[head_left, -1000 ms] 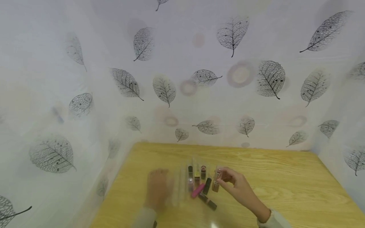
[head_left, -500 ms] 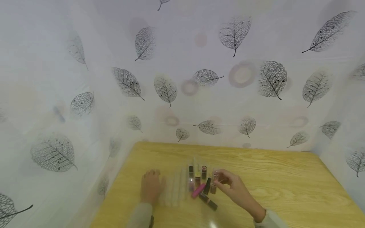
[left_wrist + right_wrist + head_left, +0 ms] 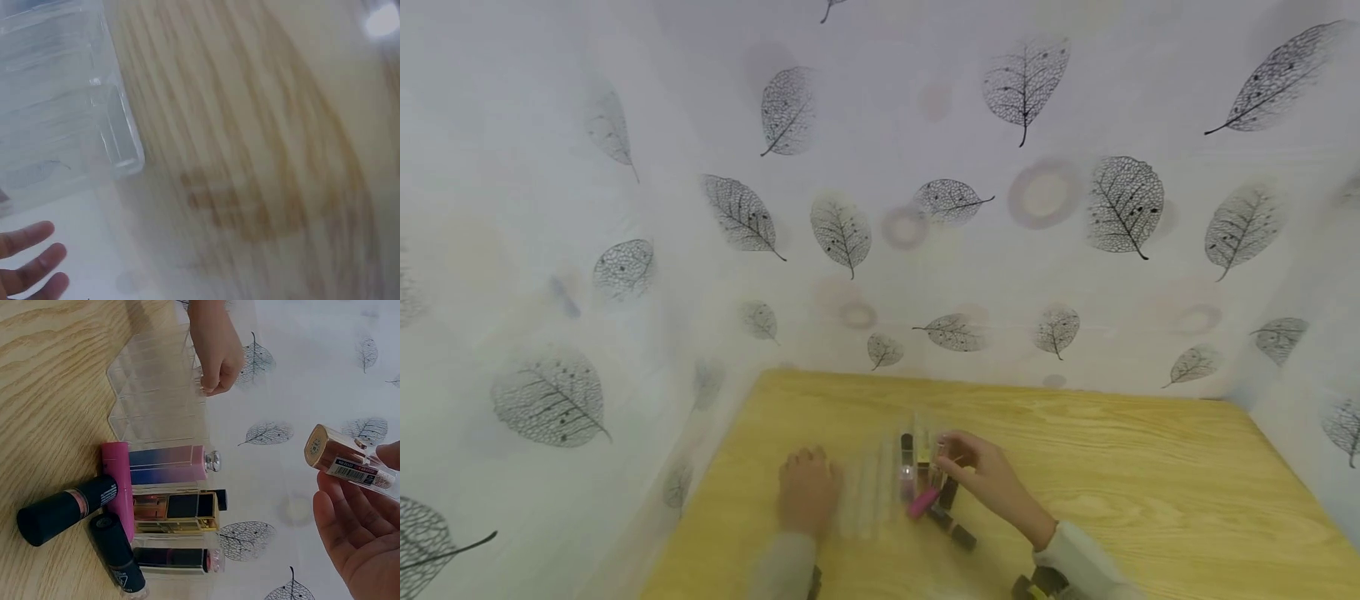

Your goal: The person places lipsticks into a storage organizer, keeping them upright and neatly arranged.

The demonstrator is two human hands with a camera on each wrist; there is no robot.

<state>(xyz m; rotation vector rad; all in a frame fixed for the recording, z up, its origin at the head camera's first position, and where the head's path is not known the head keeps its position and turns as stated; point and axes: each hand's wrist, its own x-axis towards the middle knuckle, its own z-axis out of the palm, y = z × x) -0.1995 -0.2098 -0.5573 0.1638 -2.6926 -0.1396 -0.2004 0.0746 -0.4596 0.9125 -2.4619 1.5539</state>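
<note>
My right hand (image 3: 992, 475) pinches a lipstick (image 3: 340, 453) with a shiny rose-gold end and a clear end, tilted above the right part of a clear organizer (image 3: 865, 500). Several lipsticks stand in its slots: a blue-to-pink one (image 3: 167, 464), a gold-and-black one (image 3: 181, 512) and a dark one (image 3: 172, 559). My left hand (image 3: 807, 492) is at the organizer's left side; the left wrist view shows its fingers (image 3: 37, 265) spread and fairly straight. Whether they touch it I cannot tell.
A magenta tube (image 3: 923, 502) and two black lipsticks, one (image 3: 65, 509) across the magenta tube and another (image 3: 119, 556) beside it, lie loose in front of the organizer. The wood-grain table (image 3: 1112, 467) meets leaf-patterned cloth (image 3: 850, 125) at the back and sides.
My right hand has moved left with the lipstick, from beside the organizer to over its right part. The left hand has shifted slightly left, then stayed almost in place.
</note>
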